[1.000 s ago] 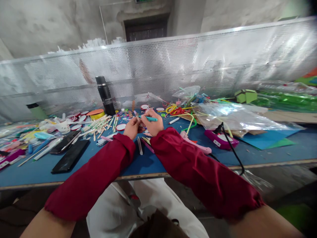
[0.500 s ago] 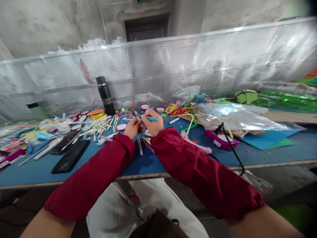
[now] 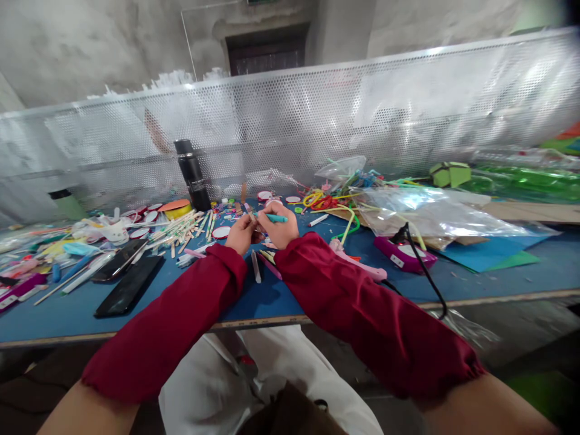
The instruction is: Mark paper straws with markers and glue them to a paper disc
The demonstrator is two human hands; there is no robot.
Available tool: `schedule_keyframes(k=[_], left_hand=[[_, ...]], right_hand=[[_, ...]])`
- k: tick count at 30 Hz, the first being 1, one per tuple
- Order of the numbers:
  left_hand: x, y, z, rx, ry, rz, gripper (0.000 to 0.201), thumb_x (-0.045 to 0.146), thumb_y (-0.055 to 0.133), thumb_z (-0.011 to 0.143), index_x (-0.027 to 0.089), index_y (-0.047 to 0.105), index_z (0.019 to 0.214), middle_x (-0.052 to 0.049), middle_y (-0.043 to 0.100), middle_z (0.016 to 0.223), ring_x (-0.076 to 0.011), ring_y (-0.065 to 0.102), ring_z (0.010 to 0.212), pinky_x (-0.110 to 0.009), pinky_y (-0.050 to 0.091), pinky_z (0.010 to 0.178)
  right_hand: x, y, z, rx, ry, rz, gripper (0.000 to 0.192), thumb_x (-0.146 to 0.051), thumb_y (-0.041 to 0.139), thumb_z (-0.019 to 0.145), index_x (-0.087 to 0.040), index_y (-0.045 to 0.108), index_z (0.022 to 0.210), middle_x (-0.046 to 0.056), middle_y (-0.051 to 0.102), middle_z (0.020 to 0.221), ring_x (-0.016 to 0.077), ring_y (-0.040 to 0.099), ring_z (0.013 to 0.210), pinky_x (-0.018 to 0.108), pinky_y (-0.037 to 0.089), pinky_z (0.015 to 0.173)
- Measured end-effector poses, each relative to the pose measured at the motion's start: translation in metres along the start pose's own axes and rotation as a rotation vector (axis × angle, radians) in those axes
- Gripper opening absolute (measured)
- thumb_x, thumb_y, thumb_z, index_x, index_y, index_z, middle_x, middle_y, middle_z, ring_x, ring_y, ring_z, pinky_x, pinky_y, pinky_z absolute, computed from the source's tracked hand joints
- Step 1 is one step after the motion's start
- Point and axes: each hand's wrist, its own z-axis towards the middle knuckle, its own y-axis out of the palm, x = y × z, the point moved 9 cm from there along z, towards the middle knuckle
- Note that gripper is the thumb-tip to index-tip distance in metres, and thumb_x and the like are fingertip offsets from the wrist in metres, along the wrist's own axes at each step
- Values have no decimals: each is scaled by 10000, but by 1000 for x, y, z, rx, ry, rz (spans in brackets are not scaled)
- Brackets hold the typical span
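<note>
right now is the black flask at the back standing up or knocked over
Upright. The black flask stands on its base on the blue table, cap on top, against the perforated screen.

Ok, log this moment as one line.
left hand: holds small stick | right hand: holds teal pen, tip at stick | blue table: phone, black flask

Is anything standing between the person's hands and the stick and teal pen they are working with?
Nothing visible does. The left hand already pinches the small stick, and the right hand grips the teal pen with its tip at the stick. Loose sticks lie below on the blue table.
</note>
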Motion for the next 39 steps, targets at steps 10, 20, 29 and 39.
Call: schedule_keyframes(k=[10, 20, 29, 39], left_hand=[[0, 2, 0, -2, -8, 15, 165, 335, 634, 875, 197, 546, 892, 29, 645, 675, -101, 591, 498, -215, 468, 514], [-2, 1, 1, 8, -3, -11, 202, 363, 681, 844, 209, 556, 886, 37, 607, 649, -108, 584, 504, -225, 458, 521], [0, 2, 0, 18, 3, 10, 152, 319, 656, 862, 202, 559, 860, 28, 614, 671, -108, 590, 506, -228, 469, 515], [0, 1, 0, 34, -13, 20, 121, 305, 632, 869, 209, 564, 843, 26, 629, 666, -114, 580, 512, -240, 471, 534]], right_hand=[[-3, 0, -1, -2, -19, -13, 193, -375, 588, 832, -240, 545, 701, -24, 583, 665, 143, 530, 645, 272, 422, 605], [-8, 0, 0, -4, -37, -67, 205, -366, 587, 827, -242, 523, 677, -27, 569, 658, 146, 518, 647, 275, 391, 589], [-10, -3, -1, 15, -10, -43, 213, -368, 592, 822, -240, 529, 663, -37, 551, 635, 133, 494, 602, 273, 394, 582], [-6, -3, 0, 18, -13, -35, 215, -385, 593, 828, -246, 533, 675, -15, 578, 664, 153, 536, 647, 274, 420, 579]])
